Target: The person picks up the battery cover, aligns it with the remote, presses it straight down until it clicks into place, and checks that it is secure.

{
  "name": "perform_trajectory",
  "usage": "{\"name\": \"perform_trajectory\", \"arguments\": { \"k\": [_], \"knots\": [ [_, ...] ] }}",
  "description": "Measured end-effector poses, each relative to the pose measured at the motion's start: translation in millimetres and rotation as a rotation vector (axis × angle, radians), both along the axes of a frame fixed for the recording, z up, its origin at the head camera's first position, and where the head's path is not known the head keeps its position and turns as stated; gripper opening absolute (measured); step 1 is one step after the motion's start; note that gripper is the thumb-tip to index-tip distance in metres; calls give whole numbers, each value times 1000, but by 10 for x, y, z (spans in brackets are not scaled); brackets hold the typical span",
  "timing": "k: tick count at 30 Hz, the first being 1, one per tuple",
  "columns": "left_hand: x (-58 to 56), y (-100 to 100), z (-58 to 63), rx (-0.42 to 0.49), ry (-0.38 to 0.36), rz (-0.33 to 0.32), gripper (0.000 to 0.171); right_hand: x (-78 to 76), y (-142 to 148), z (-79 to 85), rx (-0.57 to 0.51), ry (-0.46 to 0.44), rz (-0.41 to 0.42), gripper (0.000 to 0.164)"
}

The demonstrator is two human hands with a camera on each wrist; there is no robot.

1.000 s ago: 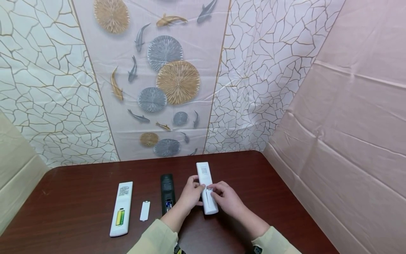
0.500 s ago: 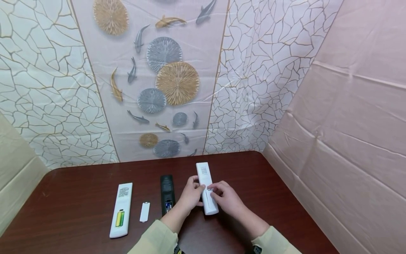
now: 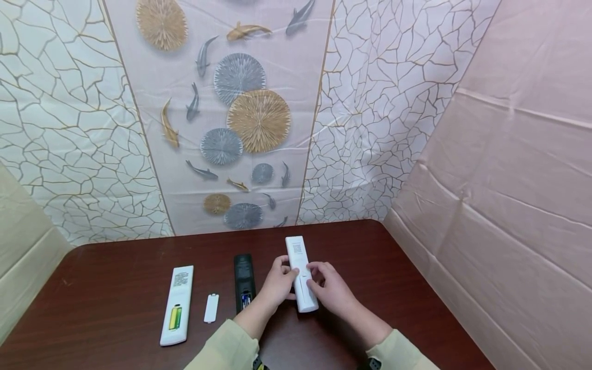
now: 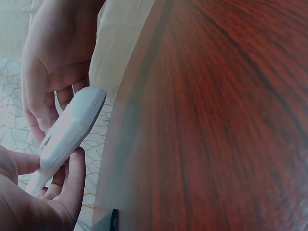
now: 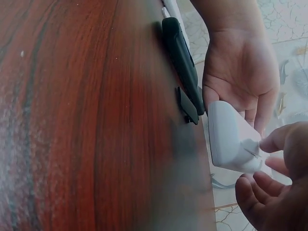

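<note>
A white remote control (image 3: 298, 257) lies back side up in the head view, a code label near its far end. My left hand (image 3: 276, 284) grips its left side, thumb on top, fingers under it, as the left wrist view shows. At the remote's right edge is my right hand (image 3: 330, 289), fingers loosely bent. Its thumb and forefinger are spread apart beside the battery cover (image 3: 305, 290). In the right wrist view, a fingertip of my right hand (image 5: 293, 183) overlaps the small notch of the cover (image 5: 251, 148). What lies under the cover is hidden.
Left of my left hand, a black remote (image 3: 243, 272) shows blue batteries. A small black cover (image 5: 187, 106) lies beside it. Farther left are a loose white cover (image 3: 211, 308) and a white remote (image 3: 177, 306) with green-yellow batteries. All rest on the brown table (image 3: 125, 267).
My right forefinger has drawn back from the battery cover to the remote's right edge, apart from the thumb. The left hand keeps its hold; the remote has hardly moved.
</note>
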State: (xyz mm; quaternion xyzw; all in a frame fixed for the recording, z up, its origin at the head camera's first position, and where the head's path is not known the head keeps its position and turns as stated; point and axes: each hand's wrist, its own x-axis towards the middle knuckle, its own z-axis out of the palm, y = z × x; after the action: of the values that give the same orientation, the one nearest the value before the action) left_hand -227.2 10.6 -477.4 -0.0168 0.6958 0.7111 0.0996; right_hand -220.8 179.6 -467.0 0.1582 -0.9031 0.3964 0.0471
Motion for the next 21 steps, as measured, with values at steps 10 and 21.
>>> {"name": "perform_trajectory", "arguments": {
  "k": [10, 21],
  "knots": [
    [2, 7, 5, 5, 7, -4, 51, -60, -15, 8, -226, -228, -78, 45],
    [48, 29, 42, 18, -3, -9, 52, -42, -21, 21, -411, -399, -63, 42]
  ]
}}
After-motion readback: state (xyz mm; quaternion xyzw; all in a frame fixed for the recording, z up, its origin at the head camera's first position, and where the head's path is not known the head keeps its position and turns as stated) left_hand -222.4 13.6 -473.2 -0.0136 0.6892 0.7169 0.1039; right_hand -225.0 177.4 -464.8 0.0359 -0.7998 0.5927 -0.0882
